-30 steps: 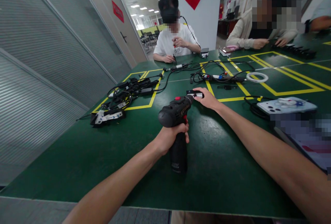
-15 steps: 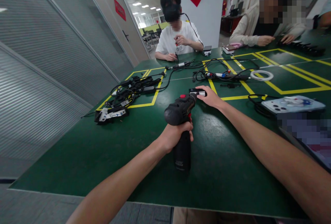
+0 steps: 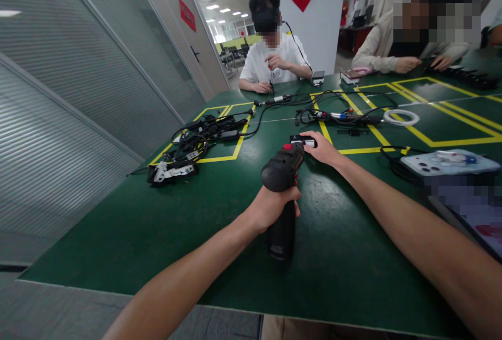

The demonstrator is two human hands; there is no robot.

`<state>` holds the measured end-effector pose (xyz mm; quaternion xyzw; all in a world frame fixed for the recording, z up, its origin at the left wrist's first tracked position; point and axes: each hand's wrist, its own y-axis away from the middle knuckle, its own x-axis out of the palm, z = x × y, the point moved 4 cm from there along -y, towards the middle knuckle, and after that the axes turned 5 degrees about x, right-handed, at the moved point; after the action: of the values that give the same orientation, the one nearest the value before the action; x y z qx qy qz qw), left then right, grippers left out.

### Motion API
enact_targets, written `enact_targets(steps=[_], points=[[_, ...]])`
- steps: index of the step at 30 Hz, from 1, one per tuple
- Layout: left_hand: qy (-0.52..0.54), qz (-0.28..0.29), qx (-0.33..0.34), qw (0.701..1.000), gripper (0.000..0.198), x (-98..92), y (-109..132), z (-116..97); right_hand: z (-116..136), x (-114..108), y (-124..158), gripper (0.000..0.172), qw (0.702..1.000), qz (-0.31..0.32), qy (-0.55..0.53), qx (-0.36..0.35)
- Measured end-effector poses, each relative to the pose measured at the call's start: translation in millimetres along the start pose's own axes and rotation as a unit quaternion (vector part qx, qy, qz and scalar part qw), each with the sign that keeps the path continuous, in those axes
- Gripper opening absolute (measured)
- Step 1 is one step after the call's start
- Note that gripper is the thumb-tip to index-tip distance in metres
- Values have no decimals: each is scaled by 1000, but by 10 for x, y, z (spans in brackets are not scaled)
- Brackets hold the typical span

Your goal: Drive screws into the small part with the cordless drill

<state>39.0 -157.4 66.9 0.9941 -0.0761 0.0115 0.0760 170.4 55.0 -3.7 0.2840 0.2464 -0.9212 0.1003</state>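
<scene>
Gripping a black cordless drill (image 3: 281, 183) by its handle, the person's left hand (image 3: 270, 208) is closing fully around it near the middle of the green table (image 3: 157, 235), with the drill's base resting on the surface. At the tool's nose, toward one o'clock, the right hand (image 3: 323, 149) is pinching a small black-and-white part (image 3: 303, 140) against the tip; the joining looks under way, not finished. Farther out, a tangle of black cables (image 3: 196, 138) is lying at ten o'clock, a phone (image 3: 447, 162) at three o'clock, and two other people are working at twelve and one o'clock.
</scene>
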Motion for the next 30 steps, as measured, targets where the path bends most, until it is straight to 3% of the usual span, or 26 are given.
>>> enact_targets(steps=[16,22,30], points=[[12,10,3,1000,17,-34,-4,-5,-19,-11,-25,45,999,21,-11,27],[23,10,2,1000,17,-71,-4,18,-37,-14,-25,57,1000,6,-11,20],[34,7,0,999,15,-82,-4,17,-52,-9,-21,49,1000,0,-9,20]])
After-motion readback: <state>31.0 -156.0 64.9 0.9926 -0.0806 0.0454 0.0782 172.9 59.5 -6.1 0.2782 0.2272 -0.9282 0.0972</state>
